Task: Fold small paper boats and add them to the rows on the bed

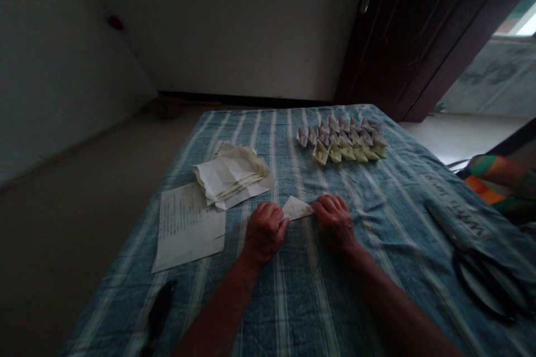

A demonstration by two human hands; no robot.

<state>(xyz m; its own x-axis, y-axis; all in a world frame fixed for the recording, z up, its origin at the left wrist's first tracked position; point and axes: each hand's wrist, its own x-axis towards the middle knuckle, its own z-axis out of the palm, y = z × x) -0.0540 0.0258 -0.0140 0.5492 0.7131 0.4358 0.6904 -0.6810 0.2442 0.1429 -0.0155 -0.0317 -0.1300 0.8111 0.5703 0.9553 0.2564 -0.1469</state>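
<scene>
Folded paper (pixel 296 208), a small pale pc, sits btwn the two hands, just above the table's middle.

Biggest is the striped blue cloth (pixel 268 312), prob. there to cover & protect the tabletop. Pointed folded pcs (pixel 347 152), purplish ones behind yellowish, stand in close rows at the far R, prob. grouped by colour & kept clear of the hands. Printed sheet (pixel 188 226) lies flat at L; stack of loose paper (pixel 232 173) overlaps its corner, prob. put there for easy reach. Big scissors (pixel 473 256) lie at far R, handles twd the person, handy for the R hand. Both hands grasp the paper: L hand (pixel 263 231) has its L end, R hand (pixel 335 220) its R end, fingers curled in, prob. to keep it taut & steady. Dark object (pixel 160 309) lies nr the L forearm; can't tell what.

Writing: cloth lettering at R is upside down, seems to incl. "LOVE"; sheet's lines too small to read. No brand legible on scissors.
</scene>
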